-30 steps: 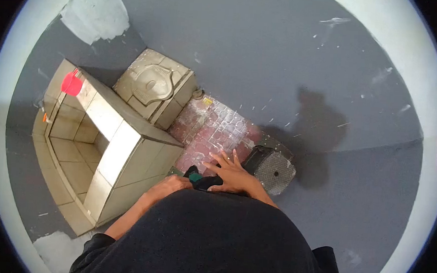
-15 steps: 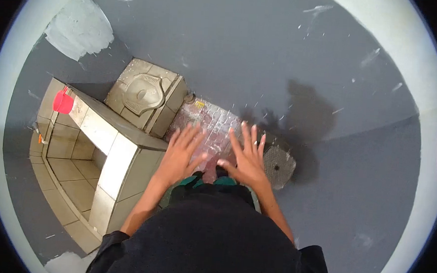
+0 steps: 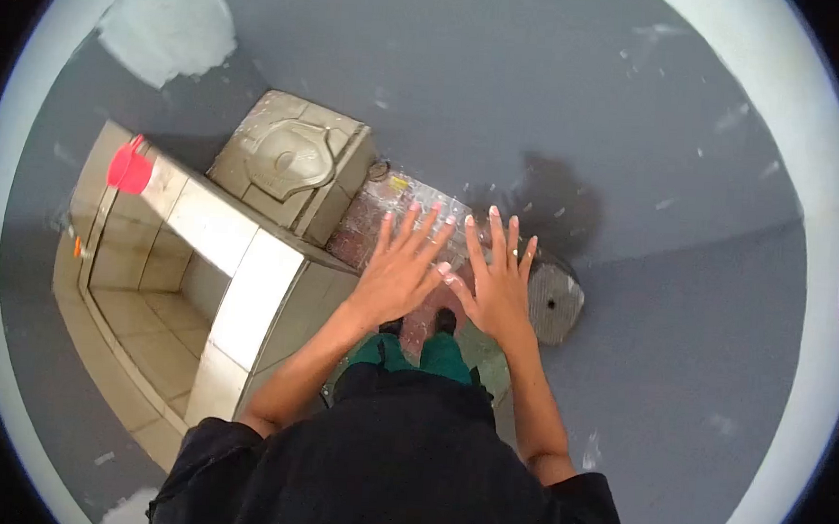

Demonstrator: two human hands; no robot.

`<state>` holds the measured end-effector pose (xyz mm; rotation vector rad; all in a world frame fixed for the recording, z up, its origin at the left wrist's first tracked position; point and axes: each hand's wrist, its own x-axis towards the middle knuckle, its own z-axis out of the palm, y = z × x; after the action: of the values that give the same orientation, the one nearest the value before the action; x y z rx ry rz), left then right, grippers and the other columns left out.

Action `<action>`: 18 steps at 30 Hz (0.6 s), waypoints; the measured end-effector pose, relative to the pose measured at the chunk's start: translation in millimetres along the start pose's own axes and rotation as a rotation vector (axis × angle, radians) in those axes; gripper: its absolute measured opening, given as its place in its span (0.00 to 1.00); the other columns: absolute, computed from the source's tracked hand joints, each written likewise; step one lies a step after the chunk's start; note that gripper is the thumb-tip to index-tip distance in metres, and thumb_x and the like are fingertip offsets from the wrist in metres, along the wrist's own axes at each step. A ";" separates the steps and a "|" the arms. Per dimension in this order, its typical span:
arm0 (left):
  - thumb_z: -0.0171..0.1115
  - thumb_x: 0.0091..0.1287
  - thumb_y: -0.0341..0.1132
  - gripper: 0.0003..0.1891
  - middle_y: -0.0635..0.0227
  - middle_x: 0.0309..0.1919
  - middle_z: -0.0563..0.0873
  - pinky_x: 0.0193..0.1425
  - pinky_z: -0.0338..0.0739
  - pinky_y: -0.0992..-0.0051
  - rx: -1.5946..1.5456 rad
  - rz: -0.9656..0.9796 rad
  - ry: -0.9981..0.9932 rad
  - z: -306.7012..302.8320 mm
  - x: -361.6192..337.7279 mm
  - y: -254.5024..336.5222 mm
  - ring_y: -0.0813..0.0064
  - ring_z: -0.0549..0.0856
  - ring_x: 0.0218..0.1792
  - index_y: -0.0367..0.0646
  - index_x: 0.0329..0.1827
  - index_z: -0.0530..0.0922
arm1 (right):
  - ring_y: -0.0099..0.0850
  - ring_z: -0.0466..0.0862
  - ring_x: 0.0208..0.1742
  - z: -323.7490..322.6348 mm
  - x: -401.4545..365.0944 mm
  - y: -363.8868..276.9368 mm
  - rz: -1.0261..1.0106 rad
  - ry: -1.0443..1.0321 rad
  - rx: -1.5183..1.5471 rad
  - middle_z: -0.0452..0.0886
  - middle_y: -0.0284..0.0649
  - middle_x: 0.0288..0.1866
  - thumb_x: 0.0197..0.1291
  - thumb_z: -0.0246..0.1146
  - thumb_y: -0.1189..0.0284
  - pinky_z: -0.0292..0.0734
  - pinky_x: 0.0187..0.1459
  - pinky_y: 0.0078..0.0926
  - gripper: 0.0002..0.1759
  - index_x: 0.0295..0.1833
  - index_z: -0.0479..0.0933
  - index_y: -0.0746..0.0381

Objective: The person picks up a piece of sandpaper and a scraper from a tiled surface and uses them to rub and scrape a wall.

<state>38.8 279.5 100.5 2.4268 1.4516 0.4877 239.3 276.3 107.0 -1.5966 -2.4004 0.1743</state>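
Both hands are held out in front of my body, palms down, with nothing in them. My left hand [image 3: 402, 278] has its fingers spread. Beside it, my right hand [image 3: 501, 295] is also spread, with a ring on one finger. The two thumbs come together and appear to touch or overlap. Beneath the hands lies the reddish paved floor [image 3: 369, 220], wet or stained pale in places. My dark shoes and green trousers [image 3: 445, 358] show below the hands.
A squat toilet [image 3: 290, 158] sits on a tiled step at upper left. Left of me stands a tiled water tank [image 3: 227, 228] with a red dipper [image 3: 130, 167] on its rim and an orange-handled tap [image 3: 78, 246]. A grey textured block [image 3: 557, 304] stands by the right wall.
My hands have moved closer together and slightly up in view, and the thumbs now meet. The view has shifted, so more of my legs and shoes shows.
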 end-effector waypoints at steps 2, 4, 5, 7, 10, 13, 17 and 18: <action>0.45 0.81 0.50 0.32 0.57 0.84 0.52 0.83 0.39 0.41 -0.005 -0.001 0.023 -2.1 -10.9 1.4 0.48 0.48 0.84 0.48 0.84 0.56 | 0.64 0.45 0.84 -0.7 -0.7 -6.8 -0.062 -0.028 -0.032 0.47 0.55 0.86 0.70 0.54 0.43 0.35 0.76 0.74 0.43 0.83 0.58 0.53; 0.46 0.80 0.49 0.32 0.57 0.85 0.51 0.83 0.38 0.41 -0.044 -0.034 0.059 -10.2 -26.0 8.7 0.48 0.48 0.84 0.48 0.84 0.57 | 0.64 0.45 0.84 -0.9 -4.3 -15.4 -0.132 -0.041 -0.004 0.49 0.53 0.86 0.70 0.58 0.50 0.34 0.77 0.74 0.39 0.82 0.60 0.53; 0.46 0.80 0.49 0.32 0.57 0.85 0.51 0.83 0.37 0.42 -0.062 -0.051 0.078 -12.9 -34.9 13.0 0.49 0.48 0.84 0.48 0.83 0.57 | 0.64 0.45 0.84 -0.1 -5.8 -20.5 -0.175 -0.067 -0.014 0.50 0.52 0.86 0.70 0.59 0.52 0.34 0.77 0.75 0.39 0.82 0.61 0.53; 0.45 0.81 0.50 0.32 0.57 0.84 0.52 0.83 0.37 0.42 -0.002 -0.125 0.101 -12.3 -56.5 20.8 0.49 0.48 0.84 0.47 0.83 0.57 | 0.64 0.46 0.84 2.1 -12.0 -27.5 -0.259 -0.121 -0.037 0.52 0.49 0.85 0.68 0.61 0.56 0.32 0.77 0.75 0.38 0.81 0.63 0.53; 0.45 0.81 0.50 0.32 0.57 0.84 0.52 0.83 0.38 0.42 0.007 -0.271 0.135 -5.5 -97.9 49.7 0.49 0.48 0.84 0.46 0.83 0.57 | 0.59 0.51 0.84 7.1 -36.7 -37.1 -0.376 -0.063 0.110 0.63 0.47 0.81 0.68 0.62 0.62 0.30 0.78 0.73 0.32 0.76 0.69 0.57; 0.45 0.81 0.50 0.32 0.57 0.84 0.52 0.83 0.38 0.43 -0.013 -0.449 0.217 11.0 -137.0 87.1 0.49 0.48 0.84 0.46 0.83 0.57 | 0.53 0.64 0.79 12.6 -66.5 -38.9 -0.427 -0.069 0.335 0.71 0.48 0.76 0.70 0.57 0.70 0.42 0.80 0.61 0.27 0.75 0.71 0.60; 0.45 0.81 0.49 0.32 0.57 0.84 0.52 0.83 0.39 0.41 -0.052 -0.627 0.218 40.6 -194.8 143.1 0.47 0.49 0.84 0.45 0.83 0.57 | 0.55 0.69 0.75 12.4 -119.8 -47.8 -0.417 -0.159 0.708 0.68 0.53 0.77 0.67 0.54 0.84 0.69 0.71 0.46 0.32 0.77 0.66 0.62; 0.45 0.81 0.49 0.32 0.57 0.84 0.52 0.83 0.40 0.41 -0.064 -0.645 0.215 45.3 -205.6 156.6 0.47 0.49 0.83 0.45 0.83 0.57 | 0.56 0.69 0.75 7.4 -132.1 -49.1 -0.431 -0.173 0.721 0.68 0.54 0.76 0.65 0.54 0.85 0.71 0.70 0.45 0.33 0.77 0.66 0.62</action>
<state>91.5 22.5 91.4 1.7457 2.1382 0.6296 242.1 135.9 92.7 -0.7549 -2.3257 0.9865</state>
